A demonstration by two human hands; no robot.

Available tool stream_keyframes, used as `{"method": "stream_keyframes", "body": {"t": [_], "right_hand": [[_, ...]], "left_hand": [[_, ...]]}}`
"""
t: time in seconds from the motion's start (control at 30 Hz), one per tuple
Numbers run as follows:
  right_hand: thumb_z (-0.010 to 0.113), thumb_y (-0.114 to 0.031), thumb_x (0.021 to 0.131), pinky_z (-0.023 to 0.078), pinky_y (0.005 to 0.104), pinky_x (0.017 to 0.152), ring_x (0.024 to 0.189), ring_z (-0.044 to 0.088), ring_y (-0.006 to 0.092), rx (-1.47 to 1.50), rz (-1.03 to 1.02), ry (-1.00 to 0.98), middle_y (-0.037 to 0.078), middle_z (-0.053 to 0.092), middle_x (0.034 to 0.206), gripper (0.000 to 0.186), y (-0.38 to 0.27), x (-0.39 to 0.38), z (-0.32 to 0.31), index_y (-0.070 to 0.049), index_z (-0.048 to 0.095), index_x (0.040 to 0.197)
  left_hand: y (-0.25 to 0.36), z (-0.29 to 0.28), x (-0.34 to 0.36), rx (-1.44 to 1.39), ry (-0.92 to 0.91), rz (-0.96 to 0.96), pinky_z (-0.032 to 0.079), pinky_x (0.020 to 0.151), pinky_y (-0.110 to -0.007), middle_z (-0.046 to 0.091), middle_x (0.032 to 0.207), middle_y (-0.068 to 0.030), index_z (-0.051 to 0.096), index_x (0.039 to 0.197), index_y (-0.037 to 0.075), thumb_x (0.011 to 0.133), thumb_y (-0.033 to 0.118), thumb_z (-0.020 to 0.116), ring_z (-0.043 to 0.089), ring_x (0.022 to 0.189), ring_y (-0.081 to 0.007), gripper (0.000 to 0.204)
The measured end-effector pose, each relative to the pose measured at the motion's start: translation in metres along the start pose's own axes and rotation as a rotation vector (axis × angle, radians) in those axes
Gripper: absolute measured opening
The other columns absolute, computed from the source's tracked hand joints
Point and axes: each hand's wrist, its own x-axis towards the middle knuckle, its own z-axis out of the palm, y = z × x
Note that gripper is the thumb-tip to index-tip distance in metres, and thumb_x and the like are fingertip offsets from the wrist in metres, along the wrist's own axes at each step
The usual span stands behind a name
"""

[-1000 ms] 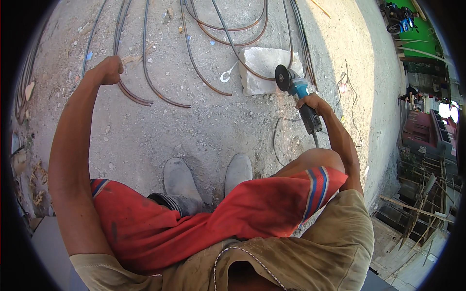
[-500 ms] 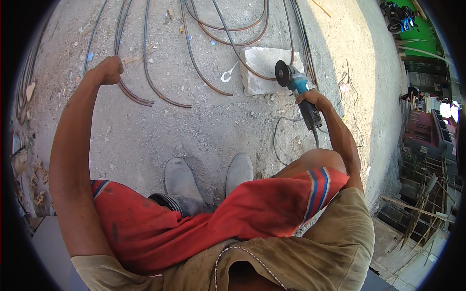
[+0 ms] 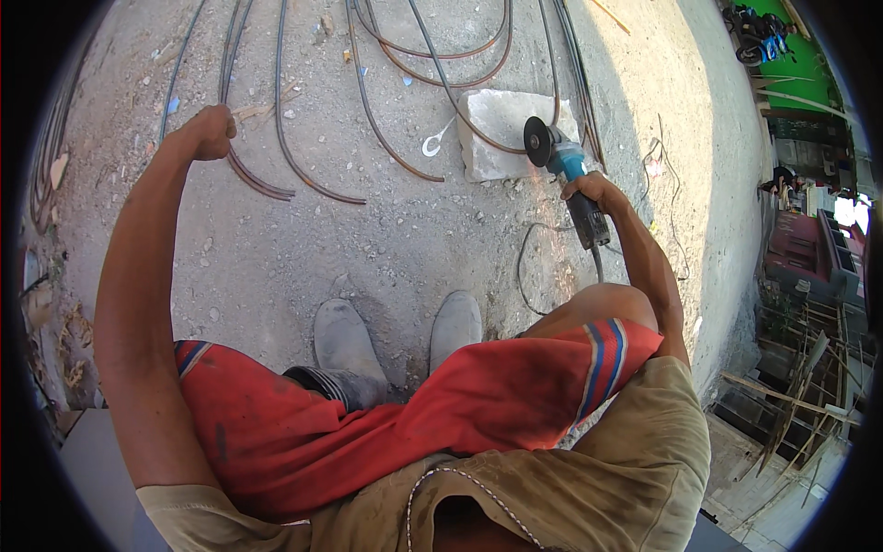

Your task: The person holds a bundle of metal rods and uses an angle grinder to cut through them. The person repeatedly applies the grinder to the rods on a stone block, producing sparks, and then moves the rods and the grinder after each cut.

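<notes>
My right hand (image 3: 593,187) is wrapped around the body of a teal and black angle grinder (image 3: 572,167). Its cutting disc (image 3: 538,141) meets the end of a curved steel rod (image 3: 478,134) on a pale stone block (image 3: 501,115). Faint orange sparks streak down past the tool. On the left, my left hand (image 3: 212,133) makes a fist with the arm stretched out. Bent steel rods (image 3: 259,187) run up to the fist and show again beyond it; whether the fingers grip them is hidden.
More curved rods (image 3: 317,189) lie across the dusty, gravelly ground. A white ring-ended piece (image 3: 432,144) lies left of the block. The power cord (image 3: 522,262) loops near my right knee. My grey boots (image 3: 345,340) stand between my arms. Wood and debris (image 3: 809,368) lie far right.
Faint orange sparks now show below the grinder, where none were visible before. Both hands keep nearly the same positions, and the whole view has shifted slightly.
</notes>
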Motion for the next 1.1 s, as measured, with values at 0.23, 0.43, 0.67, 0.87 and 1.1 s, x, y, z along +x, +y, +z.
{"method": "stream_keyframes", "body": {"t": [0.23, 0.43, 0.67, 0.87, 1.1], "right_hand": [[0.073, -0.012, 0.056, 0.046, 0.0325, 0.048, 0.053, 0.058, 0.0203, -0.060, -0.030, 0.029, 0.011, 0.062, 0.067, 0.023, 0.019, -0.004, -0.004, 0.002, 0.066, 0.073], [0.072, -0.011, 0.057, 0.047, 0.0327, 0.049, 0.054, 0.058, 0.0202, -0.067, -0.070, 0.038, 0.011, 0.062, 0.069, 0.023, 0.036, -0.012, 0.005, 0.003, 0.065, 0.074], [0.072, -0.014, 0.063, 0.050, 0.0323, 0.051, 0.054, 0.059, 0.0185, 0.517, -0.042, 0.065, 0.009, 0.061, 0.070, 0.024, 0.048, -0.045, 0.018, 0.001, 0.063, 0.080], [0.069, -0.018, 0.070, 0.052, 0.0308, 0.060, 0.062, 0.061, 0.0180, 1.104, -0.170, 0.035, 0.009, 0.063, 0.075, 0.025, 0.075, -0.061, 0.031, -0.001, 0.061, 0.087], [0.067, -0.016, 0.067, 0.054, 0.0364, 0.068, 0.071, 0.063, 0.0258, 1.441, -0.217, 0.100, 0.018, 0.063, 0.085, 0.042, 0.136, -0.131, 0.050, 0.008, 0.057, 0.099]], "left_hand": [[0.012, -0.009, -0.010, -0.070, 0.057, -0.045, 0.047, 0.058, -0.039, 0.062, 0.067, -0.0207, 0.059, 0.065, -0.002, 0.061, -0.003, 0.051, 0.061, 0.064, -0.0297, 0.009], [0.021, -0.024, -0.011, 0.002, -0.070, -0.121, 0.051, 0.070, -0.037, 0.065, 0.083, -0.0231, 0.065, 0.078, -0.002, 0.062, -0.002, 0.055, 0.065, 0.081, -0.0337, 0.019], [0.128, -0.023, 0.007, 0.072, -0.112, 0.178, 0.050, 0.077, -0.039, 0.065, 0.082, -0.0183, 0.066, 0.084, 0.001, 0.066, 0.011, 0.064, 0.062, 0.085, -0.0344, 0.021], [0.306, 0.030, 0.003, -0.050, -0.151, 0.602, 0.049, 0.077, -0.044, 0.064, 0.085, -0.0186, 0.065, 0.086, 0.004, 0.077, 0.019, 0.060, 0.061, 0.085, -0.0351, 0.019], [0.335, 0.114, 0.105, -0.203, 0.260, 0.373, 0.049, 0.078, -0.043, 0.061, 0.101, -0.0229, 0.060, 0.103, -0.001, 0.082, 0.026, 0.056, 0.060, 0.092, -0.0373, 0.034]]}}
